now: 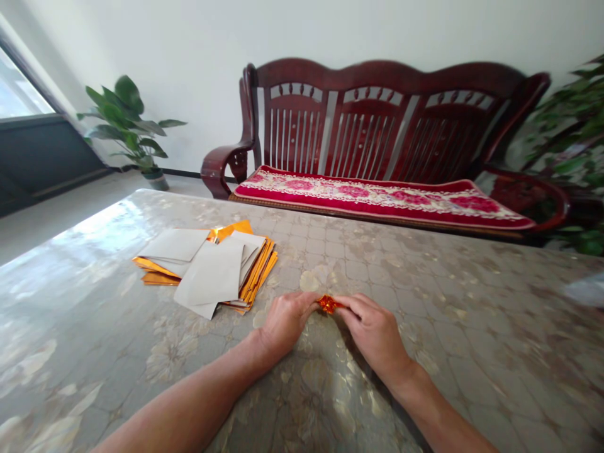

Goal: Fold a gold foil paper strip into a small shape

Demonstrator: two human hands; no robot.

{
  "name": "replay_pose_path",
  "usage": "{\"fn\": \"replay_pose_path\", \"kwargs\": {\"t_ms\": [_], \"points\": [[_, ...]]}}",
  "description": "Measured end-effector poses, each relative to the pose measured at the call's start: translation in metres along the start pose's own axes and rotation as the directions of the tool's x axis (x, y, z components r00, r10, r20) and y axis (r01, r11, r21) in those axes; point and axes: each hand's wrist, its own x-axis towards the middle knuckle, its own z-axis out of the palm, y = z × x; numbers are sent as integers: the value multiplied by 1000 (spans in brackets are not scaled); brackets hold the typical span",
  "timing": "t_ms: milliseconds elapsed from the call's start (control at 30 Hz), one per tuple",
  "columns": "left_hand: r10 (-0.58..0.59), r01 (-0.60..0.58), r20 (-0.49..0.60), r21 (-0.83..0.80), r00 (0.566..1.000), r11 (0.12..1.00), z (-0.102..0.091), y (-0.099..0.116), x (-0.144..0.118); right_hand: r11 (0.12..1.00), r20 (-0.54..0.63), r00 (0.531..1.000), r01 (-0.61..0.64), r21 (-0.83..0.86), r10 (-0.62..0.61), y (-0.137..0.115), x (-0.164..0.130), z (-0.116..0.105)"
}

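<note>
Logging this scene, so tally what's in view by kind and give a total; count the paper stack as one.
Hands: 2, the left hand and the right hand
Folded gold foil piece: 1
Stack of gold paper sheets: 1
Table: 1
Wooden bench: 1
Potted plants: 2, and
Total: 8

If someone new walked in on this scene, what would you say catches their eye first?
Probably the small shiny orange foil piece pinched between the left hand and right hand at the middle of the table. Next, the loose stack of gold-and-white sheets lying to the left of the hands. Behind the table stands a dark red wooden bench with a floral red cushion.
</note>
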Motion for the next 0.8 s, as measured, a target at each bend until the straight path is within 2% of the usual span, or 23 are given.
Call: {"fn": "replay_pose_path", "kwargs": {"t_ms": [133, 233, 467, 800], "points": [[1, -4, 48, 54, 999, 999, -2, 3, -1, 998, 57, 997, -52, 28, 50, -2, -1, 1], [-3, -4, 83, 80, 997, 997, -3, 7, -2, 997, 43, 998, -47, 56, 45, -2, -3, 2], [18, -44, 150, 173, 989, 984, -7, 15, -3, 998, 3, 999, 32, 48, -32, -3, -4, 4], [54, -115, 226, 263, 973, 958, -3, 19, -2, 992, 19, 994, 107, -64, -106, -9, -4, 3]]}}
